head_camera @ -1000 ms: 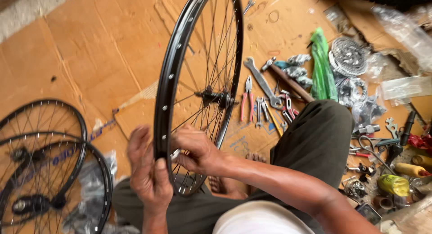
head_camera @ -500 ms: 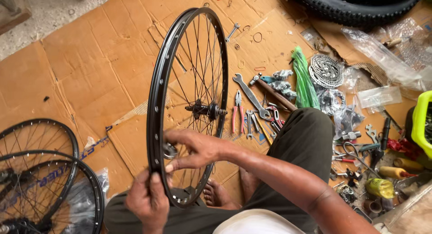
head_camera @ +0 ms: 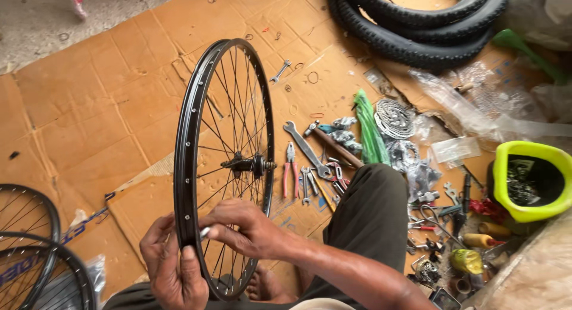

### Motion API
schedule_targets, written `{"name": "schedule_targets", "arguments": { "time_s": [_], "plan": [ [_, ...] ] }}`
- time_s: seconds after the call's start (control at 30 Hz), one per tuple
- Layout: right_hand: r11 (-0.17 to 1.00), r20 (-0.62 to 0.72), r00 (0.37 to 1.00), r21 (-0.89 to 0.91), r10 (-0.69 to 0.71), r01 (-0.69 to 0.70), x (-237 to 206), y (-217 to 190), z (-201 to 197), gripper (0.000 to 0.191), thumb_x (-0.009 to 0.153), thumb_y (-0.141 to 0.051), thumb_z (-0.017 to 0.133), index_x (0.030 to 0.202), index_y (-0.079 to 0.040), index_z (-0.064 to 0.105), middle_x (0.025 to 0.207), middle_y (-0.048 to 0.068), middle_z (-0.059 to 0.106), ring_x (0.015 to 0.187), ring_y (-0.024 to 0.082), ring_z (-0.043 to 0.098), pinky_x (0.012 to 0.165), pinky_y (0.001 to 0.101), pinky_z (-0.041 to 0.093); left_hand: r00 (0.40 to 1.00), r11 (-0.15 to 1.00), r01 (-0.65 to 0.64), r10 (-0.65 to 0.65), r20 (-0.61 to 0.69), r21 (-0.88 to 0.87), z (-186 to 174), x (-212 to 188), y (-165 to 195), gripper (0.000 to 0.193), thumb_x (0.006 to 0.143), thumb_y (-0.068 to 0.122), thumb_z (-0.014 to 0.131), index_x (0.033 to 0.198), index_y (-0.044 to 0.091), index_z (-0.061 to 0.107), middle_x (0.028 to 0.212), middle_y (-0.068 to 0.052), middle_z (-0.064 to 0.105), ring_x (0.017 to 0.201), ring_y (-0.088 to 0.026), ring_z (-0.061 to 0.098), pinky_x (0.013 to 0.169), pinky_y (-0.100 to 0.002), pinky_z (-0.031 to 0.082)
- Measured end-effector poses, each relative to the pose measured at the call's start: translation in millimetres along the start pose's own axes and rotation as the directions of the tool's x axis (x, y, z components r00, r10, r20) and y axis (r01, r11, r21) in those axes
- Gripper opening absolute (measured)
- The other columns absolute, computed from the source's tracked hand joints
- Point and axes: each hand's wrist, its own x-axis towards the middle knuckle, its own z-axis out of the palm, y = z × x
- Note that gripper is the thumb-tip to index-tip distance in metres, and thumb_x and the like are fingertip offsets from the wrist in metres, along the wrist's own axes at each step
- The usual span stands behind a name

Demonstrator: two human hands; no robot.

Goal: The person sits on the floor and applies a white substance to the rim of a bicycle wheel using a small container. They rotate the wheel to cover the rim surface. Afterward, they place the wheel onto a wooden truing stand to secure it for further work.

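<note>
A black bicycle wheel (head_camera: 223, 167) is held upright over the cardboard sheets (head_camera: 107, 107) on the floor. Its near rim is gripped by the closed left hand (head_camera: 173, 268); a small pale part, too small to identify, is pinched at the rim by the right hand (head_camera: 244, 229). Pliers (head_camera: 291, 176) and a spanner (head_camera: 305, 148) lie just right of the wheel; tyres (head_camera: 417, 21) lie well beyond it.

I see the black spoked bicycle wheel (head_camera: 226, 167) upright on the brown cardboard sheets (head_camera: 89, 119) covering the floor. Right of it lie red-handled pliers (head_camera: 290, 174) and a long steel wrench (head_camera: 305, 148); black rubber tyres (head_camera: 417, 24) lie behind, spare rims (head_camera: 33, 250) far left.
</note>
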Motion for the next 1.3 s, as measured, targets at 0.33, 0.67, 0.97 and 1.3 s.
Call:
{"name": "schedule_targets", "arguments": {
  "time_s": [0.33,0.67,0.97,1.3],
  "plan": [
    [0.910,-0.156,0.944,-0.350,-0.292,0.224,4.2,5.9,1.8,0.026,0.088,-0.015,0.081,0.106,-0.004,0.065,0.115,0.012,0.070,0.101,0.030,0.069,0.083,0.0427,0.053,0.992,0.997,0.023,-0.033,-0.119,-0.079,26.1,1.2,-1.7,0.030,0.109,0.017,0.058,0.133,-0.001,0.062,0.145,-0.025,0.050,0.135,-0.031,0.057,0.110,-0.038,0.052],
    [0.985,0.061,0.998,0.171,0.014,-0.025,-11.3,12.4,-5.1,0.029,0.106,-0.027,0.074,0.123,-0.005,0.071,0.131,0.014,0.071,0.121,0.027,0.071,0.108,0.0409,0.057,0.989,0.984,0.104,-0.086,-0.123,0.146,3.3,2.6,-8.2,0.025,0.102,0.025,0.067,0.109,0.001,0.071,0.142,-0.020,0.053,0.141,-0.029,0.050,0.121,-0.044,0.042],
    [0.911,0.835,0.548,0.193,0.042,-0.364,59.3,39.7,-40.3,0.044,0.105,-0.039,0.069,0.124,0.000,0.064,0.097,0.019,0.072,0.092,0.030,0.071,0.081,0.0424,0.061,0.997,0.991,0.081,-0.078,-0.025,0.111,0.9,4.5,0.2,0.022,0.100,0.023,0.064,0.093,0.003,0.071,0.132,-0.020,0.055,0.143,-0.031,0.044,0.123,-0.048,0.035],
    [0.984,0.216,0.976,-0.178,0.030,0.009,25.2,34.3,-6.6,0.028,0.088,-0.018,0.071,0.113,-0.008,0.065,0.081,0.009,0.067,0.079,0.031,0.070,0.071,0.0403,0.054,0.992,0.992,0.083,-0.091,-0.088,-0.090,-2.9,-28.5,-40.6,0.045,0.106,0.029,0.063,0.137,-0.001,0.050,0.117,-0.009,0.057,0.106,-0.014,0.056,0.098,-0.030,0.049]
  ]
}}
